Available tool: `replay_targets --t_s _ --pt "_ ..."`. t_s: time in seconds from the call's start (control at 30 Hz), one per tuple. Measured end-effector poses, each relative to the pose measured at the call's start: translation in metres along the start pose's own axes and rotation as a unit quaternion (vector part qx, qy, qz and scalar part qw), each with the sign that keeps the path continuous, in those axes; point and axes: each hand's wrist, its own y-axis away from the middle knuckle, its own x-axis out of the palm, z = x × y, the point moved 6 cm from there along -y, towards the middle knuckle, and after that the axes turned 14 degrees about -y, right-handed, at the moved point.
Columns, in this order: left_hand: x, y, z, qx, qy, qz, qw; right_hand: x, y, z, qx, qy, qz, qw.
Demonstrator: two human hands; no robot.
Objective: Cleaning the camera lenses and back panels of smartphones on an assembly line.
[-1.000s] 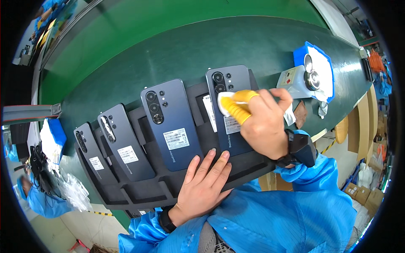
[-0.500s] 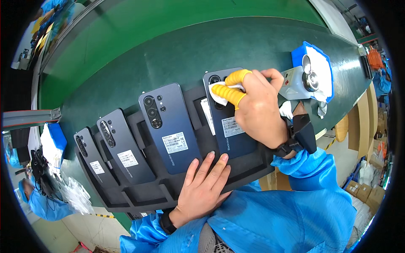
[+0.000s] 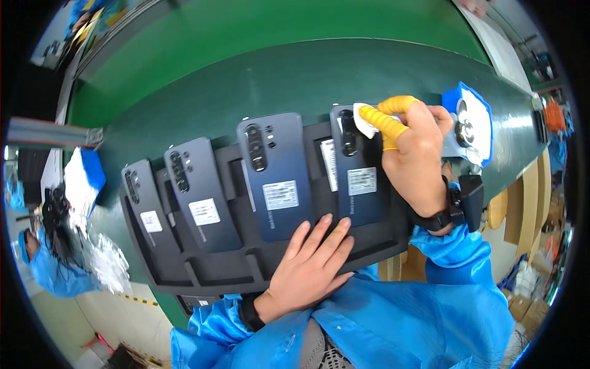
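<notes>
In my right hand (image 3: 421, 154), a white cloth (image 3: 362, 121) is pinched between fingers in ribbed yellow finger cots. It presses on the upper back of the rightmost smartphone (image 3: 362, 206), just right of its dark camera strip. My left hand (image 3: 313, 261) lies flat with fingers spread on the front of a black foam tray (image 3: 221, 270), fingertips near the lower ends of two phones. Further left, a larger-looking dark blue phone (image 3: 279, 160) and two more phones (image 3: 203, 178) lie face down, each with a white label and camera lenses showing.
At the right, a blue bin (image 3: 485, 111) of white wipes stands behind a dispenser bottle (image 3: 464, 132) with a metal top. Another blue bin (image 3: 92, 167), clear plastic bags (image 3: 107, 261) and a person's blue sleeve (image 3: 58, 270) are at the left.
The cloth has slid off the rightmost phone's lenses to their right side, uncovering the camera strip. My left hand stays flat on the tray. The whole view has shifted slightly.
</notes>
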Motion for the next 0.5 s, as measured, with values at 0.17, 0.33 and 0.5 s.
replay_targets --t_s 0.17,0.33,0.5 --pt "-0.016 0.015 0.01 -0.035 0.08 -0.072 0.994 0.006 -0.01 0.035 -0.048 -0.009 0.035 0.998" --pt "-0.026 0.042 0.037 -0.122 0.005 -0.069 0.99 0.034 -0.013 0.061 -0.094 -0.038 0.074 0.992" --pt "-0.023 0.048 0.046 -0.137 -0.02 -0.085 0.987 0.069 -0.001 0.095 -0.189 -0.065 0.087 0.976"
